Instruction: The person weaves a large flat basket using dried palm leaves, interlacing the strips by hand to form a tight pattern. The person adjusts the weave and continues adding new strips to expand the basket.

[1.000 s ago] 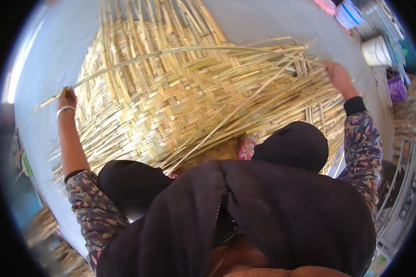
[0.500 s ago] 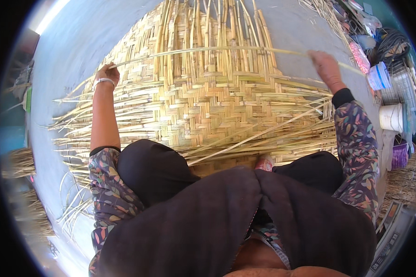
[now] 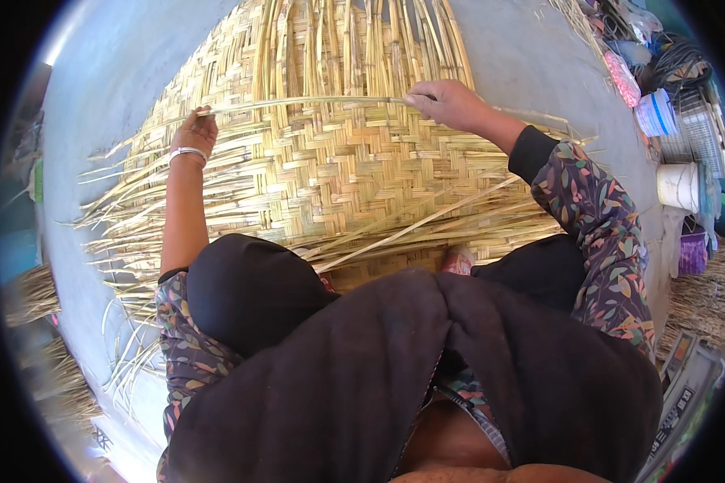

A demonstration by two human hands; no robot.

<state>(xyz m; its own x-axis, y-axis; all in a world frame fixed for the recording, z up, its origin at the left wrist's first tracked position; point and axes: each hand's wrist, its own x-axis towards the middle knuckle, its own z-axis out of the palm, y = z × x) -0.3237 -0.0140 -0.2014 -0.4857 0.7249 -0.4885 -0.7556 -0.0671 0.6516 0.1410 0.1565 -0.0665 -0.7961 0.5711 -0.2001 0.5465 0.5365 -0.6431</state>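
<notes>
A long pale yellow-green reed strip [image 3: 318,101] runs crosswise over the woven reed mat [image 3: 330,185]. At the mat's left side my left hand [image 3: 195,134] is closed on the strip, a pale bangle on its wrist. My right hand [image 3: 447,105] pinches the strip above the far right part of the weave. Upright reeds [image 3: 362,48] stretch away beyond the woven part, and loose strip ends [image 3: 113,217] fan out on the left. One loose strip [image 3: 427,219] lies slanting across the near part of the mat, in front of my knees.
Along the right stand a white and blue bucket [image 3: 656,113], a white bucket [image 3: 678,187], a purple basket [image 3: 692,253] and coiled black cable [image 3: 683,64]. Reed bundles [image 3: 32,294] lie at the far left. The grey floor [image 3: 507,48] surrounds the mat.
My right hand has moved left and slightly nearer along the strip, from beyond the mat's right side to over the weave. My left hand has stayed at nearly the same place.
</notes>
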